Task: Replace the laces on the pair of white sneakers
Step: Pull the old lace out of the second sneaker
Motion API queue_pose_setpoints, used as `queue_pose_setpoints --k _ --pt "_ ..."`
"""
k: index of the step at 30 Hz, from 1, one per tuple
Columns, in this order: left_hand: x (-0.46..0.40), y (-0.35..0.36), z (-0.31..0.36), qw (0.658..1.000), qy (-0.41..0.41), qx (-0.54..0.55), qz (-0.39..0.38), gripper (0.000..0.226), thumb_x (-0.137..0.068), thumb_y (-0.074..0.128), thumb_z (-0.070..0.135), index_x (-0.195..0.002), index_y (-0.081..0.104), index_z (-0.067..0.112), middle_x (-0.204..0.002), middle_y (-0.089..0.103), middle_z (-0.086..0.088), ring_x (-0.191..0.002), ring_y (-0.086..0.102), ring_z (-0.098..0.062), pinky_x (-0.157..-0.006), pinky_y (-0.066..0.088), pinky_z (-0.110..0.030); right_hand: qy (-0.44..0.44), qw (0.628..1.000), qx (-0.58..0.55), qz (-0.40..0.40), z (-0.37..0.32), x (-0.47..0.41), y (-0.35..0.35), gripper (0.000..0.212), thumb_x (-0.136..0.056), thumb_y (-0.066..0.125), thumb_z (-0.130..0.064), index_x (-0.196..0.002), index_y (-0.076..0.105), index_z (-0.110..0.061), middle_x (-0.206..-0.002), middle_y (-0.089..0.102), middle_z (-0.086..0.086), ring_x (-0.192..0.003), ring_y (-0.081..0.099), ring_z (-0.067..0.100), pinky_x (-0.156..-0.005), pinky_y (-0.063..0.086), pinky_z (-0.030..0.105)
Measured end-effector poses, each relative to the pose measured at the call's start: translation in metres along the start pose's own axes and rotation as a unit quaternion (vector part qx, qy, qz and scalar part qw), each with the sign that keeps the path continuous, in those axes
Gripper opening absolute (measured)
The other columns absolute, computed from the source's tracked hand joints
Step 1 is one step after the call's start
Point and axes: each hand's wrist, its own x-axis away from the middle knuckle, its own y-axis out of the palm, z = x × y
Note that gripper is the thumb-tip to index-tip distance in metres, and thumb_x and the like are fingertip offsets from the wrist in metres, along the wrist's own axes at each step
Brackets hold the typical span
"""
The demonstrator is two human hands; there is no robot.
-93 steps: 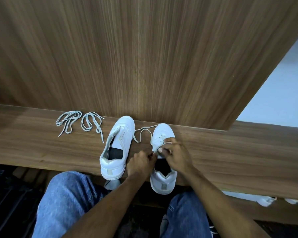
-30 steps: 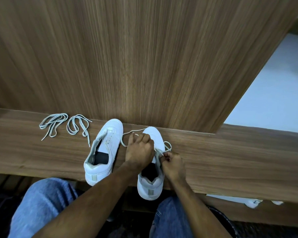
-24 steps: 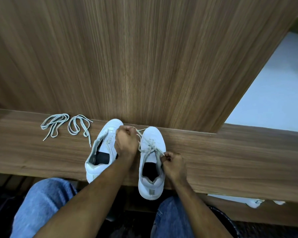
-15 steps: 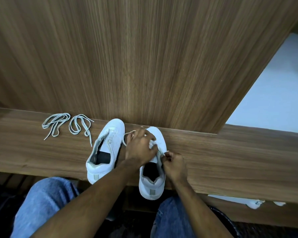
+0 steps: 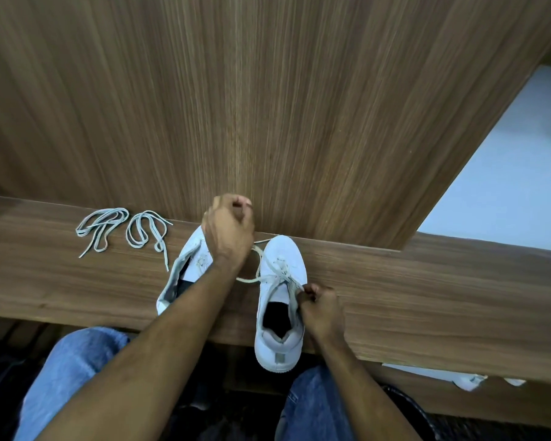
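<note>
Head view: the left hand (image 5: 228, 232) grasps the lace (image 5: 269, 267) pulled up from the right sneaker (image 5: 280, 300) on the wooden bench (image 5: 427, 288) — the right hand (image 5: 320, 308) pinches its other end. Unlacing step, likely; next — free another eyelet.

- Ledge (image 5: 427, 291): brown wood grain, matt.
- Sneakers (image 5: 282, 259): smooth white, possibly leather.
- Loose laces (image 5: 102, 227): flat woven cloth.
- Jeans (image 5: 74, 367): blue denim.

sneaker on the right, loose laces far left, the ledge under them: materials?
Right sneaker: smooth white upper with a soft sheen, probably leather or a synthetic; cannot tell which.
Loose laces: flat, limp, pale grey strips, likely woven fabric.
Ledge: brown with fine straight grain, matte; wood veneer or laminate.
</note>
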Motion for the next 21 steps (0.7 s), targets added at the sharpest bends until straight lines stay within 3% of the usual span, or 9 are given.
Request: queue_pose_setpoints --k 3,6,8,9,14,19,21 --pt "0.010 0.003 -0.005 0.975 0.068 -0.041 -0.206 0.006 -0.086 0.061 0.022 -0.085 0.063 0.027 -0.098 0.063 0.006 -0.090 0.061 -0.015 -0.082 0.049 -0.037 0.001 1.000 0.014 0.003 -0.001 0.001 0.000 0.015 -0.087 0.060 -0.032 -0.085 0.071 -0.024 -0.077 0.071 -0.004 -0.077 0.066 0.020 -0.072 0.052 0.035" --pt "0.041 0.020 -0.023 0.885 0.209 -0.259 -0.327 0.021 -0.085 0.058 0.038 -0.099 0.068 0.026 -0.112 0.062 0.002 -0.111 0.054 -0.021 -0.099 0.039 -0.039 0.002 1.000 0.010 0.003 -0.002 0.002 0.000 0.015 -0.086 0.059 -0.034 -0.083 0.071 -0.024 -0.075 0.071 -0.004 -0.077 0.066 0.021 -0.072 0.053 0.036" --pt "0.061 0.029 -0.033 0.826 0.263 -0.372 -0.330 0.030 -0.090 0.046 0.036 -0.109 0.065 0.022 -0.120 0.057 -0.002 -0.118 0.047 -0.025 -0.105 0.028 -0.042 -0.001 1.000 0.009 0.004 -0.003 0.004 -0.001 0.015 -0.086 0.059 -0.032 -0.083 0.071 -0.024 -0.076 0.071 -0.004 -0.077 0.066 0.021 -0.071 0.052 0.035" --pt "0.068 0.032 -0.036 0.817 0.268 -0.399 -0.319 0.031 -0.092 0.043 0.034 -0.112 0.063 0.020 -0.121 0.055 -0.003 -0.119 0.045 -0.026 -0.105 0.026 -0.044 -0.003 1.000 0.012 0.003 -0.005 0.005 -0.001 0.015 -0.086 0.059 -0.032 -0.083 0.071 -0.023 -0.077 0.071 -0.003 -0.079 0.066 0.021 -0.071 0.052 0.034" --pt "0.073 0.034 -0.037 0.846 0.249 -0.385 -0.274 0.025 -0.091 0.042 0.026 -0.113 0.054 0.022 -0.112 0.061 0.000 -0.108 0.053 -0.026 -0.098 0.027 -0.041 0.008 1.000 0.026 0.004 -0.004 0.002 -0.002 0.015 -0.085 0.058 -0.034 -0.086 0.071 -0.026 -0.080 0.072 -0.002 -0.082 0.067 0.024 -0.073 0.051 0.032" --pt "0.066 0.031 -0.029 0.799 0.295 -0.426 -0.306 0.028 -0.093 0.044 0.023 -0.117 0.058 0.021 -0.115 0.060 -0.002 -0.113 0.052 -0.029 -0.108 0.021 -0.049 0.002 0.999 0.039 0.012 -0.006 0.004 -0.001 0.012 -0.085 0.058 -0.030 -0.082 0.069 -0.024 -0.080 0.071 0.001 -0.081 0.066 0.026 -0.068 0.049 0.031" --pt "0.065 0.032 -0.029 0.803 0.298 -0.421 -0.298 0.024 -0.092 0.044 0.023 -0.110 0.061 0.020 -0.108 0.064 -0.002 -0.106 0.057 -0.029 -0.110 0.021 -0.049 -0.001 0.999 0.037 0.013 -0.006 0.005 -0.001 0.013 -0.085 0.058 -0.028 -0.081 0.069 -0.023 -0.079 0.071 0.001 -0.080 0.066 0.027 -0.068 0.049 0.031"
